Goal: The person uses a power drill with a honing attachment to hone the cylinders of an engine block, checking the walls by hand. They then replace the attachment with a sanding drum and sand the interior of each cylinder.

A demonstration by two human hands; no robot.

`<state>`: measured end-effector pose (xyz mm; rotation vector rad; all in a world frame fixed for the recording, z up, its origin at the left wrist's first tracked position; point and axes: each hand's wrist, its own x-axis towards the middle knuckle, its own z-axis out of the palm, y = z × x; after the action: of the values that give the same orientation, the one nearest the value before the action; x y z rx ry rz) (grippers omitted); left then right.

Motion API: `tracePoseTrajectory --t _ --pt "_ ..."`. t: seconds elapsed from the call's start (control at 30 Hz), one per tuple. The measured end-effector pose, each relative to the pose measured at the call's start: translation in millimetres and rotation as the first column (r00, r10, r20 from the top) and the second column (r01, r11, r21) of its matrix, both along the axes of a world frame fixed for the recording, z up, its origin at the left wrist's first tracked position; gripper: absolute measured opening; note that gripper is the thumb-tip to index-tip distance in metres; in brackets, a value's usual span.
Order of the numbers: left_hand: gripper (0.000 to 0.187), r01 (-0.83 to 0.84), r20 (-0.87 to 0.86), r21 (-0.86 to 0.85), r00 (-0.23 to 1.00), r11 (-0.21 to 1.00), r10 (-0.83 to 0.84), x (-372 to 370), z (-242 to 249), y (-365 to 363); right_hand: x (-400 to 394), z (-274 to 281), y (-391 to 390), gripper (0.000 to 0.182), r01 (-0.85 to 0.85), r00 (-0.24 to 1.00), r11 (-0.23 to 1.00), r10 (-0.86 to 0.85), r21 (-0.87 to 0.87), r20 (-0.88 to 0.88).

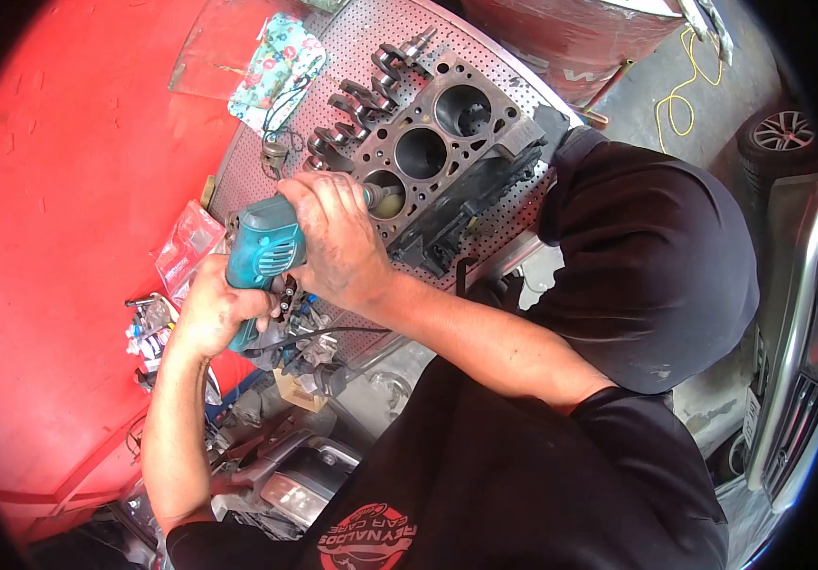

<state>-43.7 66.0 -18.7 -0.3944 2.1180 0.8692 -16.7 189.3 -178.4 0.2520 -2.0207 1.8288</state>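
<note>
Teal drill point(262, 249), both hands gripping, tip in engine block point(447, 157) bore

Auto repair wkshop: engine block point(437, 152) on perforated bench point(352, 57), crankshaft point(371, 85), car wheel point(781, 133) nearby.

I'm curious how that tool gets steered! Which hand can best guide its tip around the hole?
Probably the right hand: it grips the green power tool at its nose, beside the engine block bore. The left hand holds the rear handle.
</note>
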Motion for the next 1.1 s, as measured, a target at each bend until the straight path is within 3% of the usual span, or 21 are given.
tracePoseTrajectory --t 0.87,1.0,1.1 --pt "0.016 -0.072 0.088 0.009 0.994 0.997 0.071 -7 -76 3 -2 -68 0 0.094 -0.015 0.992 0.999 0.009 0.044 0.126" --pt "0.028 -0.053 0.103 0.029 0.993 0.998 0.05 -10 -97 1 -5 -80 7 0.093 -0.051 0.982 0.996 0.037 0.073 0.187" --pt "0.021 -0.02 0.112 -0.012 0.993 1.0 0.021 -14 -105 6 -6 -90 9 0.095 -0.035 0.98 0.995 0.017 0.089 0.201"
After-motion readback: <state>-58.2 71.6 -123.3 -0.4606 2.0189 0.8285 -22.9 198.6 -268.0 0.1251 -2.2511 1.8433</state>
